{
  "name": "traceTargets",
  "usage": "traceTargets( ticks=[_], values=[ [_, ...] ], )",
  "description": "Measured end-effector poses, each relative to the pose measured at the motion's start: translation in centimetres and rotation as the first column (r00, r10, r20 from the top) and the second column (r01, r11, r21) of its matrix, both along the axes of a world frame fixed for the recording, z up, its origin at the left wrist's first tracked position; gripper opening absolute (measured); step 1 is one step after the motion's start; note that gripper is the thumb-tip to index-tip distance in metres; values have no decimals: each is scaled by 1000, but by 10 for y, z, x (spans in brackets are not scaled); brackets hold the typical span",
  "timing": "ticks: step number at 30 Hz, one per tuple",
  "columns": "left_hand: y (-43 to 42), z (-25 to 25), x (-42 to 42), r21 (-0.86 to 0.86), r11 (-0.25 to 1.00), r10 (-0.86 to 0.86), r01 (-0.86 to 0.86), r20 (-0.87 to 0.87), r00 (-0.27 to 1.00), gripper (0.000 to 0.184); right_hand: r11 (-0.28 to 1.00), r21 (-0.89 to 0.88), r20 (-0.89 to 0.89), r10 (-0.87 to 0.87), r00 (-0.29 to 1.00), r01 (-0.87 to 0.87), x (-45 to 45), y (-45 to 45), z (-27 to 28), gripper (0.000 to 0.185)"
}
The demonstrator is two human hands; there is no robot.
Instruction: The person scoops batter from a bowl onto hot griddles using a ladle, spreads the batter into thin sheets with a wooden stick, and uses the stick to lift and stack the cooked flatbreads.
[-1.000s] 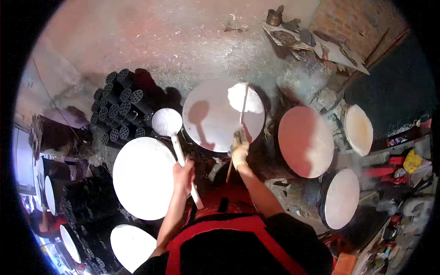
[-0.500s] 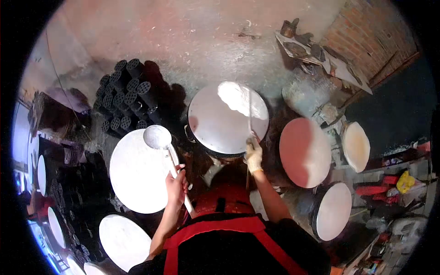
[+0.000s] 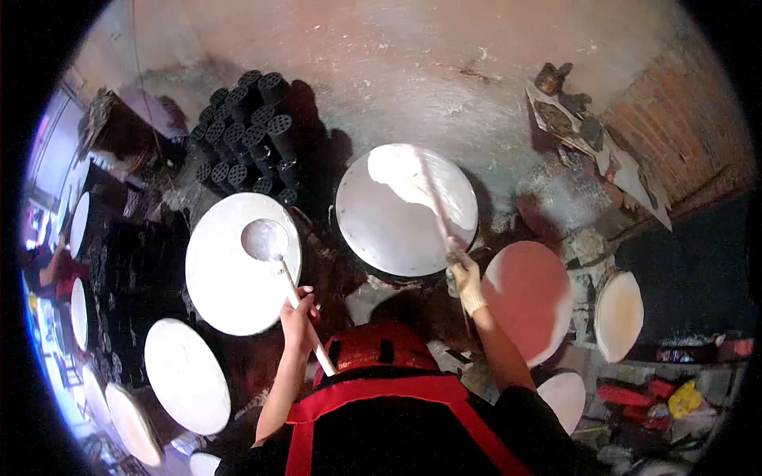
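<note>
My left hand (image 3: 298, 319) is closed around the pale handle of a ladle (image 3: 264, 239), whose round metal bowl hangs over a white-covered round griddle (image 3: 230, 293) at the left. Wearing a pale glove, my right hand (image 3: 467, 282) grips a long thin stick (image 3: 434, 198); motion blurs it, so its far end is unclear. The stick reaches over the middle round griddle (image 3: 373, 238), above wet white batter (image 3: 397, 173). This batter lies along the far and right parts of the plate, while the rest of the surface shows bare grey.
Black perforated coal briquettes (image 3: 254, 139) are stacked behind, at the left. More round griddles stand around me, one reddish and white (image 3: 528, 297), another with a yellowish top (image 3: 619, 317). A cluttered board (image 3: 591, 131) sits by the brick wall. Red and yellow items (image 3: 684, 399) lie at lower right.
The view has shifted. On the middle griddle, the batter now extends farther down the right side, and the stick has swung to slant. The ladle bowl has come nearer the left griddle's middle.
</note>
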State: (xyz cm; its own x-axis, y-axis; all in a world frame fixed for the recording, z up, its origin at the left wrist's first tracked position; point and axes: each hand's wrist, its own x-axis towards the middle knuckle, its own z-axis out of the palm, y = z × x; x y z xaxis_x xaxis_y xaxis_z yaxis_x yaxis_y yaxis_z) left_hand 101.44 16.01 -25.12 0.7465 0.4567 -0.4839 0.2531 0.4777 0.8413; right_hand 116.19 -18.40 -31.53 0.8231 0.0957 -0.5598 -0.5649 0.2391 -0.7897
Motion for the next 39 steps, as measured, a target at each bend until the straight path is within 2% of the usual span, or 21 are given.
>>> traceTargets(
  ticks=[3, 7, 12, 13, 15, 16, 18, 19, 21, 22, 25, 26, 27, 29, 30, 32, 34, 35, 37, 38, 39],
  values=[
    [-16, -1, -3, -14, 998, 65, -65, 0, 998, 15, 991, -101, 320, -50, 946, 87, 32, 5, -28, 40],
    [-39, 11, -8, 55, 993, 111, -107, -68, 991, 17, 957, -120, 235, 285, 929, -263, 64, 13, -34, 42],
    [-54, 10, -16, 80, 982, 178, -171, -83, 981, 19, 852, 28, 78, 519, 851, -522, 35, -61, 9, 44],
    [-56, 12, -19, 73, 982, 182, -176, -89, 979, 20, 827, -93, 69, 561, 825, -555, 40, -73, 25, 43],
    [-61, 17, -21, 108, 975, 204, -193, -103, 974, 22, 860, -301, 36, 442, 896, -412, 63, -87, 17, 44],
    [-66, 22, -20, 151, 968, 220, -203, -110, 969, 23, 948, -198, 217, 289, 932, -247, 89, -89, -19, 45],
    [-71, 23, -24, 187, 962, 221, -200, -96, 971, 26, 961, -212, 205, 223, 953, -179, 105, -62, 33, 43],
    [-75, 27, -24, 207, 957, 226, -201, -104, 969, 26, 853, -390, 184, 440, 879, -346, 130, -59, 1, 44],
    [-87, 35, -25, 248, 947, 237, -203, -113, 965, 25, 738, -330, 67, 640, 766, -588, 133, -45, 17, 47],
    [-94, 34, -26, 273, 934, 268, -232, -103, 958, 27, 742, -291, 83, 648, 757, -604, 136, -44, -8, 47],
    [-101, 16, -45, 177, 945, 306, -275, -187, 933, 27, 663, -158, 92, 748, 657, -732, 118, -68, 43, 46],
    [-111, 30, -44, 209, 940, 315, -271, -219, 923, 28, 627, -107, -64, 770, 635, -771, 119, -82, 60, 45],
    [-115, 28, -47, 211, 935, 329, -284, -224, 917, 28, 570, -78, -2, 820, 572, -818, 133, -104, 33, 43],
    [-120, 25, -56, 218, 928, 352, -303, -238, 905, 28, 607, -91, 5, 793, 609, -790, 156, -111, 39, 46],
    [-124, 32, -57, 218, 930, 346, -296, -250, 904, 28, 694, -267, 195, 718, 668, -668, 170, -97, -2, 46],
    [-131, 37, -58, 214, 922, 372, -324, -247, 895, 29, 748, -299, 66, 636, 769, -592, 155, -63, 53, 49],
    [-132, 40, -61, 215, 930, 349, -300, -253, 902, 29, 707, -184, 257, 705, 661, -682, 154, -43, 6, 53],
    [-132, 43, -60, 223, 934, 332, -279, -255, 908, 29, 705, -38, 77, 708, 702, -708, 140, -43, 1, 53],
    [-133, 47, -55, 230, 944, 291, -235, -253, 923, 28, 642, 15, 169, 754, 635, -767, 106, -61, 0, 51],
    [-120, 32, -65, 240, 965, 171, -106, -273, 947, 38, 702, 123, 98, 695, 712, -702, 91, -72, -20, 47],
    [-118, 33, -63, 224, 971, 142, -81, -271, 952, 38, 654, -110, 72, 756, 651, -748, 72, -81, 28, 45]
  ],
)
